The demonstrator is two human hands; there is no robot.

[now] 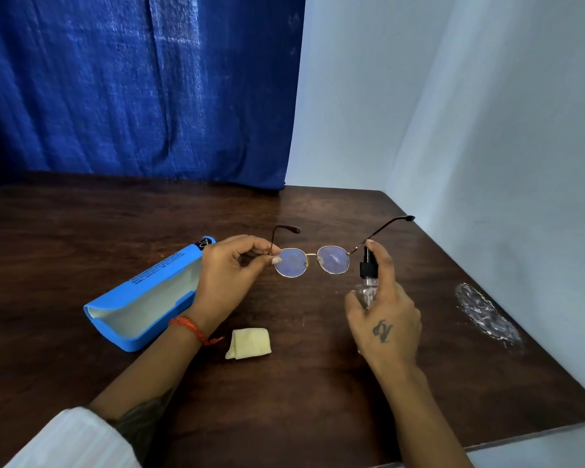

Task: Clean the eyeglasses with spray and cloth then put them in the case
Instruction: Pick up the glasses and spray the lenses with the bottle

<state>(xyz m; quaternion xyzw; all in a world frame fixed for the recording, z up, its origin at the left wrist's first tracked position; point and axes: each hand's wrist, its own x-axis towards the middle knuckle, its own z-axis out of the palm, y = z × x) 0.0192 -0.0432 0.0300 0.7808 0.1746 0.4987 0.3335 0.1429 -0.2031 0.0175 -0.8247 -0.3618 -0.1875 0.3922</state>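
Note:
My left hand [228,275] pinches the left hinge of the round, thin-rimmed eyeglasses [311,261] and holds them above the table with both temples unfolded, pointing away from me. My right hand [384,315] grips a small clear spray bottle [367,278] with a black pump top, index finger resting on the pump, nozzle close to the right lens. A folded pale yellow cloth [249,343] lies on the table between my forearms. The blue eyeglass case [142,298] lies open at the left, its pale lining showing.
The dark wooden table [318,400] ends at a pale wall on the right and a blue curtain [142,89] at the back. A whitish scuffed patch [487,315] marks the table near its right edge.

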